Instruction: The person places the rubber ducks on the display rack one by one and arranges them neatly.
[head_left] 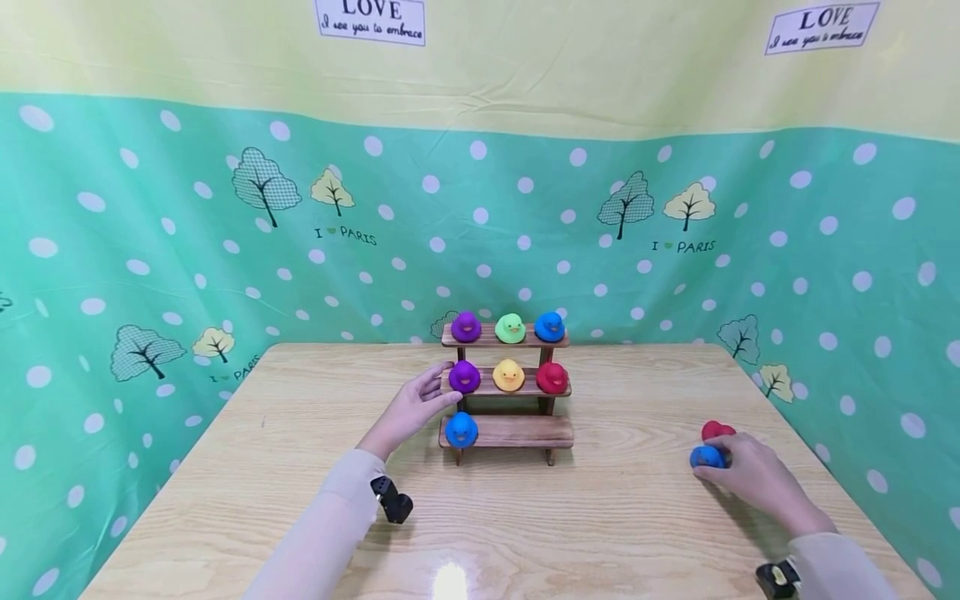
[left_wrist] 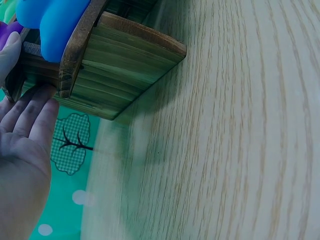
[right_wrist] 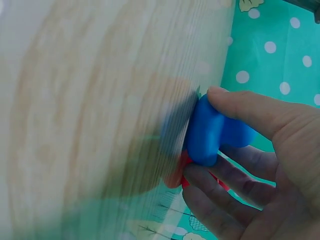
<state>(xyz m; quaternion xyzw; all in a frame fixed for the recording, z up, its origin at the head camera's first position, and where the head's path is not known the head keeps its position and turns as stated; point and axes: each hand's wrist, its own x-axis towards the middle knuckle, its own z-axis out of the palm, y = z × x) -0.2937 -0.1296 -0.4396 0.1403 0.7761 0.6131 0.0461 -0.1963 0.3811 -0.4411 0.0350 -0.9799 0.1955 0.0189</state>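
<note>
My right hand (head_left: 761,477) pinches a blue rubber duck (head_left: 707,457) between thumb and fingers, low at the tabletop on the right. Just behind it is a red rubber duck (head_left: 716,429), partly covered by the hand. At the left end of the middle tier of a wooden three-tier stand (head_left: 525,431), my left hand (head_left: 414,408) reaches with fairly straight fingers beside a purple duck (head_left: 465,377). In the left wrist view the fingertips lie at the stand's edge, partly hidden by it. Another blue duck (head_left: 461,430) sits on the bottom tier's left end.
The top tier bears a purple duck (head_left: 467,327), a green duck (head_left: 511,328) and a blue duck (head_left: 550,327). A yellow duck (head_left: 508,375) and a red duck (head_left: 552,377) share the middle tier. A patterned curtain (head_left: 480,217) hangs behind the wooden table (head_left: 585,525).
</note>
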